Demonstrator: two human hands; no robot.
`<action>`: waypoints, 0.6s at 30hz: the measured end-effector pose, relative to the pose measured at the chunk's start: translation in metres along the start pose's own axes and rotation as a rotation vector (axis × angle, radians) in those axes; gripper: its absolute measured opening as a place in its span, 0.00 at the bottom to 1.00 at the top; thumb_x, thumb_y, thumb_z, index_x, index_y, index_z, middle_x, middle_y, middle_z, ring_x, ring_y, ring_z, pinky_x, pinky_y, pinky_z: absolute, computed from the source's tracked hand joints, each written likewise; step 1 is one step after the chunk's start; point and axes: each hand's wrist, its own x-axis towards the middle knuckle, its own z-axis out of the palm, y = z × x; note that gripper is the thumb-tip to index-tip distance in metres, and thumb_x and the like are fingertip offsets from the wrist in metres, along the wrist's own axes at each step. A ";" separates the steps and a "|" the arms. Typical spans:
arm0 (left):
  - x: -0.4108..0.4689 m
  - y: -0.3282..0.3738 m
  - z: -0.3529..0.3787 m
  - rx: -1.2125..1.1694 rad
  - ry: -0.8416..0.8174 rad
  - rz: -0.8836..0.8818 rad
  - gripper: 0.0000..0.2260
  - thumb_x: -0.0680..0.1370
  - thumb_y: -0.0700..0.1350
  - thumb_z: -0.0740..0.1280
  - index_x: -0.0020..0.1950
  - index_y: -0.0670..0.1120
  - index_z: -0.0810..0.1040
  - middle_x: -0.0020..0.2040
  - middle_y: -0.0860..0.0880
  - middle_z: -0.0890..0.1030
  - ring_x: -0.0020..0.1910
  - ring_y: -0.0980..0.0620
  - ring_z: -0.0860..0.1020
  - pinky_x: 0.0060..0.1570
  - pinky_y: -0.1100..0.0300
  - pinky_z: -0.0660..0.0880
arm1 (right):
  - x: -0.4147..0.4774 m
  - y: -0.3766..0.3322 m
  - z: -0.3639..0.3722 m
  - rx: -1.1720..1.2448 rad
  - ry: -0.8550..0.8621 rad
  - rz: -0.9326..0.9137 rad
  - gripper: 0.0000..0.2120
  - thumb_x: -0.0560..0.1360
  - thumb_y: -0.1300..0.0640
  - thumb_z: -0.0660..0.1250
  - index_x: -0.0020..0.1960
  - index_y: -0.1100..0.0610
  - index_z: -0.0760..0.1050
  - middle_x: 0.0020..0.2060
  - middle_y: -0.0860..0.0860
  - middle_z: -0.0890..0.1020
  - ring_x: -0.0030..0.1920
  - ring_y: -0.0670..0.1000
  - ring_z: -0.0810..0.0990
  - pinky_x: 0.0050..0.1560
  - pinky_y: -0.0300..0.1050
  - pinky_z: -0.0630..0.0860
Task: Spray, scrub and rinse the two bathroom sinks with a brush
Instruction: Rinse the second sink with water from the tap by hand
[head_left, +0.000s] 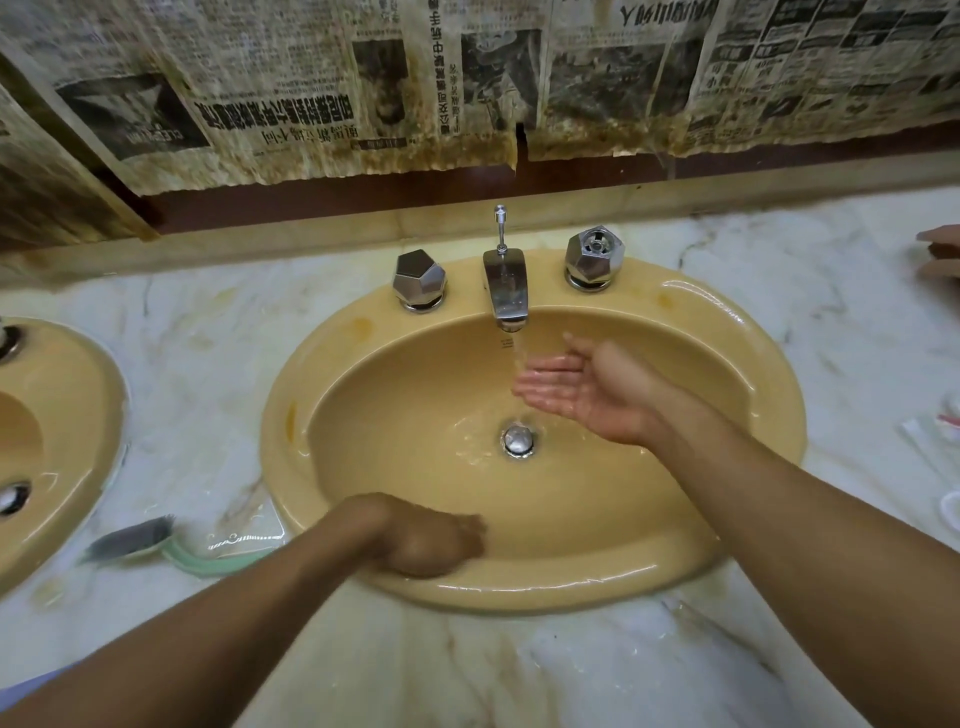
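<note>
A yellow oval sink (363, 364) fills the middle of the view. Water runs from its chrome faucet (505, 291) onto my right hand (582, 389), which is cupped palm up under the stream and holds nothing. My left hand (431, 535) rests on the sink's near inner wall with the fingers curled down; no object shows in it. The chrome drain (518, 440) is wet. A second yellow sink (52, 415) is partly in view at the left edge. A brush (150, 540) with dark bristles and a pale green handle lies on the counter between the two sinks.
Two faceted chrome knobs (420, 280) (594, 257) flank the faucet. The marble counter (493, 670) is wet around the basin. Old newspaper (311, 93) covers the wall behind. Another person's fingers (940, 254) show at the right edge, with small white items (950, 415) on the counter below.
</note>
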 end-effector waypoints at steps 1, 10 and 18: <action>-0.002 -0.016 0.001 0.120 0.041 -0.065 0.23 0.88 0.47 0.47 0.84 0.47 0.53 0.85 0.50 0.47 0.83 0.53 0.45 0.81 0.45 0.47 | 0.008 -0.001 0.001 0.149 -0.028 0.017 0.23 0.86 0.50 0.55 0.60 0.70 0.76 0.56 0.67 0.84 0.57 0.64 0.84 0.56 0.56 0.83; 0.062 -0.021 0.003 0.222 0.262 -0.231 0.31 0.85 0.57 0.44 0.83 0.46 0.36 0.82 0.49 0.31 0.81 0.51 0.33 0.77 0.41 0.32 | -0.021 0.000 0.035 -0.076 -0.234 0.130 0.20 0.85 0.56 0.56 0.55 0.71 0.79 0.48 0.66 0.85 0.47 0.62 0.87 0.51 0.51 0.85; 0.026 0.066 -0.009 -0.230 0.023 0.254 0.24 0.89 0.52 0.45 0.85 0.49 0.48 0.84 0.55 0.50 0.82 0.56 0.50 0.73 0.65 0.47 | -0.082 0.000 -0.028 -0.914 0.123 0.052 0.19 0.85 0.54 0.61 0.52 0.69 0.82 0.44 0.62 0.87 0.48 0.60 0.87 0.59 0.57 0.82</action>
